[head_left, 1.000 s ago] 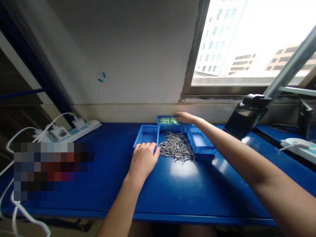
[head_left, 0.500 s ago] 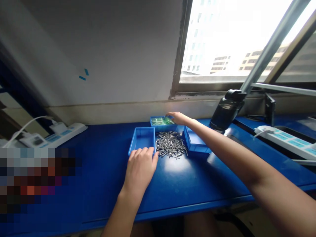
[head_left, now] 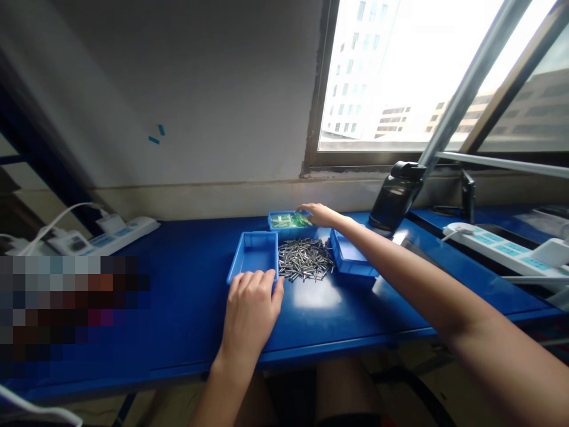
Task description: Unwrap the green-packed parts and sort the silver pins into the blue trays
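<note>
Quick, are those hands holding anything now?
Left hand: at the near edge of the left bin; grip can't be told.
Right hand: at the green contents of the rear bin; grip can't be told.

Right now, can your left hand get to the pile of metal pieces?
Probably yes: the left hand is at the near end of the left blue bin, the metal pieces lie close by, ahead-right, and nothing seems to block them from the front.
</note>
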The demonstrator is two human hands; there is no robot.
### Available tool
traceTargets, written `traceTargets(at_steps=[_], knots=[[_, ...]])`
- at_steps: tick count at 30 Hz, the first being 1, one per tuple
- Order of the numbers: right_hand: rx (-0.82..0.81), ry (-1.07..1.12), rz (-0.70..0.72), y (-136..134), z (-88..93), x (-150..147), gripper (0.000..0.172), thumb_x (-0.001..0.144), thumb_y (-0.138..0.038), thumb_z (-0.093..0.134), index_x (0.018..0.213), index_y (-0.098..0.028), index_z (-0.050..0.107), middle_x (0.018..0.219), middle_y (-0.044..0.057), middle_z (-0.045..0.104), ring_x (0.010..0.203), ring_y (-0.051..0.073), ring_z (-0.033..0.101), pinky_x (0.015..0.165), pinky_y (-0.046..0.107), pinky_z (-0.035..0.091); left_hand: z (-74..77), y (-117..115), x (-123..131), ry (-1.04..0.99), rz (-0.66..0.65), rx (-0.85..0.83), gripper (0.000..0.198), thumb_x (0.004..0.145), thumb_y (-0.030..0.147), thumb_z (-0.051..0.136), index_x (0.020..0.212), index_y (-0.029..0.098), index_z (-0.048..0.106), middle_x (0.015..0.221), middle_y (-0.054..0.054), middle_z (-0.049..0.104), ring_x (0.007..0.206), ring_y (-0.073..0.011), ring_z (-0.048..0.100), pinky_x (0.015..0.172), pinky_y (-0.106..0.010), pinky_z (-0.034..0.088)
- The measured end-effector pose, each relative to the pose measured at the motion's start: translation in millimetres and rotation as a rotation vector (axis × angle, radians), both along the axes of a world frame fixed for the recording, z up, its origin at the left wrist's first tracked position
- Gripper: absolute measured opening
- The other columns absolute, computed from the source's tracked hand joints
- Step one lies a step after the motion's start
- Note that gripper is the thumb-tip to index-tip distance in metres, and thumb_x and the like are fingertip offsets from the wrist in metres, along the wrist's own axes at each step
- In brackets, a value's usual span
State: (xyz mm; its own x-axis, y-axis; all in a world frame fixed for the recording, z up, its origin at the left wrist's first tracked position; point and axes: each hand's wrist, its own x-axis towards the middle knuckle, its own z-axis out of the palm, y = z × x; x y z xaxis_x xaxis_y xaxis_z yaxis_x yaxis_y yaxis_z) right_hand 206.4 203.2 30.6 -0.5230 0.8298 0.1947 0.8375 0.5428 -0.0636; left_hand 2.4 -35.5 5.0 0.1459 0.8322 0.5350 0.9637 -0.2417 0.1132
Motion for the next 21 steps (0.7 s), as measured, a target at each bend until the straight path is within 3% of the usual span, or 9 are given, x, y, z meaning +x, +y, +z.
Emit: traceTargets(at_steps=[12, 15, 21], knots=[[-0.005, -0.013, 0.019, -20, 7.5, -1, 0.042, 0.083, -0.013, 0.046, 0.124, -0.022, 0.050, 0.124, 0.007, 0.055, 0.110, 0.020, 0.053, 0.093, 0.030, 0.040, -5.4, -12, 1, -0.019, -0.006, 0.058, 0.027, 0.089, 0.033, 0.041, 0.091, 0.018, 0.064, 0.082, -0.005, 0.066, 0.082, -0.0208, 0.057, 0.082, -0.037, 0.038], [0.058, -0.009, -0.061, -29, 19.0, 4, 0.040, 0.087, -0.028, 0.043, 0.126, -0.021, 0.047, 0.128, 0.011, 0.049, 0.109, 0.023, 0.053, 0.092, 0.033, 0.041, -7.5, -11, 1, -0.027, -0.015, 0.090, 0.027, 0.088, 0.032, 0.041, 0.093, 0.018, 0.064, 0.082, -0.006, 0.066, 0.082, -0.0204, 0.057, 0.081, -0.036, 0.038], [0.014, -0.046, -0.158, -76, 48.5, 29, 0.044, 0.085, -0.044, 0.045, 0.120, -0.018, 0.052, 0.114, 0.012, 0.060, 0.104, 0.026, 0.056, 0.086, 0.034, 0.044, -7.9, -12, 2, -0.037, -0.020, 0.115, 0.028, 0.088, 0.032, 0.041, 0.093, 0.016, 0.064, 0.084, -0.007, 0.066, 0.083, -0.0211, 0.057, 0.084, -0.037, 0.037]])
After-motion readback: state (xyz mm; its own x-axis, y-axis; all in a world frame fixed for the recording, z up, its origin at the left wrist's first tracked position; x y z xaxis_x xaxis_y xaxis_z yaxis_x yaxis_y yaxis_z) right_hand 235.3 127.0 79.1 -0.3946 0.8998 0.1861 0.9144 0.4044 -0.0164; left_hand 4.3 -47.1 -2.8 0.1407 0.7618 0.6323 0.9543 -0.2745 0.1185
